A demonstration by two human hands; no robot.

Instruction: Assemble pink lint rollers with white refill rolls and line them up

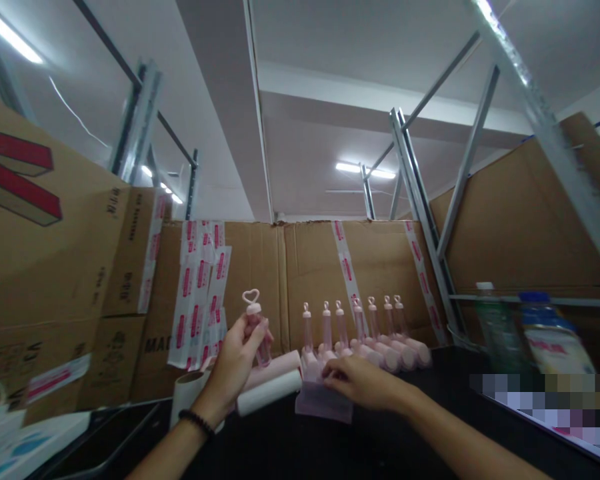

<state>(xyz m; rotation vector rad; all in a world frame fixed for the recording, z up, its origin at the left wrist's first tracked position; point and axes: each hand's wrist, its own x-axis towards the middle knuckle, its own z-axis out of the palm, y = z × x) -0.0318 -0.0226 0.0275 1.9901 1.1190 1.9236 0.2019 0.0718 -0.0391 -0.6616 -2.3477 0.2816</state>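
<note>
My left hand [241, 353] is closed around a slim clear pink tube [264, 355] with a heart-shaped loop on its cap, held upright. Just beneath it lie a pink roll [277, 371] and a white roll [271, 393]. My right hand [363, 381] has its fingers curled down at the top of a translucent pinkish holder [323, 408]; what the fingertips grip, if anything, is hidden. Behind that hand, several similar capped tubes [359, 321] stand in a row, with several pink cylinders [414, 352] lying in front of them.
Cardboard boxes [40, 267] rise on the left, and a cardboard wall [310, 267] closes the back. A hollow cardboard-cored roll [187, 390] stands by my left wrist. On the right are a green bottle [500, 333], a blue-lidded jar [555, 340] and metal shelf posts [415, 173].
</note>
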